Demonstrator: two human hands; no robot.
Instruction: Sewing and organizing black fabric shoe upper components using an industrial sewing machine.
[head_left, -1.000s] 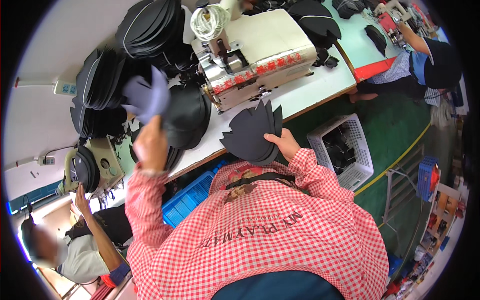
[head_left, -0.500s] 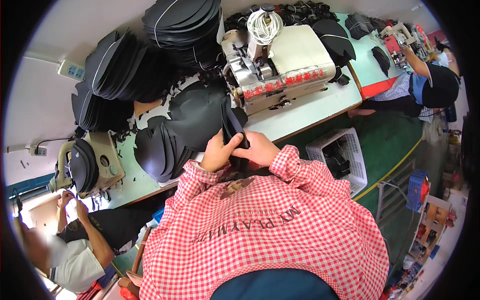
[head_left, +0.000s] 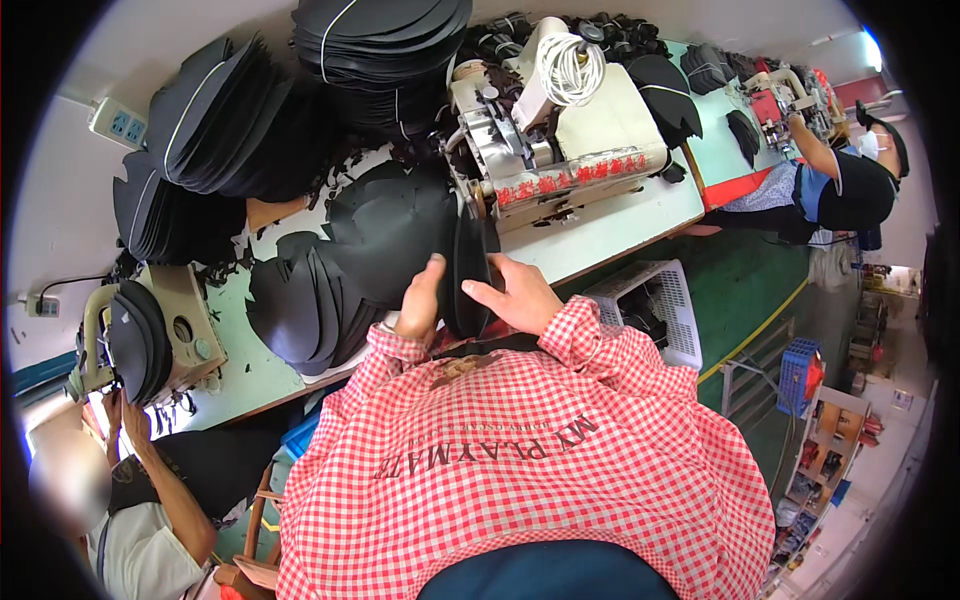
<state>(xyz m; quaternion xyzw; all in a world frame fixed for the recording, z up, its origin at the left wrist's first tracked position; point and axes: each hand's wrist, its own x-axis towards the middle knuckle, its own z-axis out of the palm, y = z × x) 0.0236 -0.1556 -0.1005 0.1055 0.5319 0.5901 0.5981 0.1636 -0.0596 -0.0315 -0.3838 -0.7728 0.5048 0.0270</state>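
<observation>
Between my hands a black curved sheet piece [head_left: 469, 270] stands on edge, its far end at the metal head of a cream bench machine [head_left: 610, 110]. My right hand [head_left: 522, 296] is at its right side, thumb laid against the piece and the other fingers partly behind it. On the opposite side is my left hand [head_left: 418, 305], thumb raised and slightly off the sheet; its other fingers are hidden. Just left of the piece, a spread of flat black cut sheets [head_left: 385, 230] covers the table, with a fanned pile [head_left: 300, 305] nearer me.
Tied black stacks [head_left: 215, 120] rise at the back left, beside a taller stack [head_left: 380, 45]. A white crate [head_left: 676, 305] with black pieces sits right of the table. One person [head_left: 150, 540] works at a second machine [head_left: 185, 335] on the left; another [head_left: 850, 185] is far right.
My hands have moved apart from their close grip. The black piece now shows more of its face, and my left thumb has come off it. The view has shifted slightly.
</observation>
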